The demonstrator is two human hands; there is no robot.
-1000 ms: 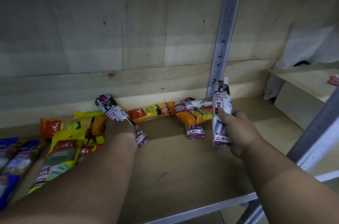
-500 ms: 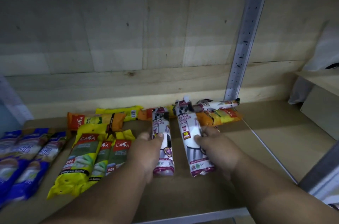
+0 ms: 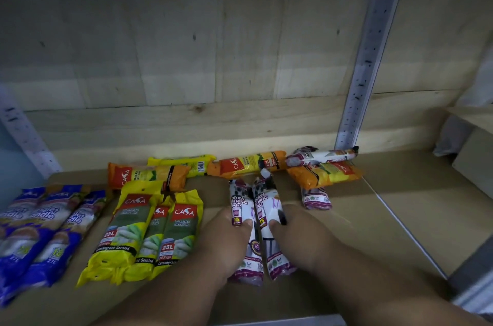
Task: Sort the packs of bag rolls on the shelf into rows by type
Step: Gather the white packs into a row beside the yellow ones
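Two drawstring packs just set down side by side.

The left hand grips the left drawstring pack, the right hand grips the right drawstring pack; a second ago both were held apart. They now lie touching beside the yellow packs, starting a row. Two more white packs sit unsorted among the orange packs.
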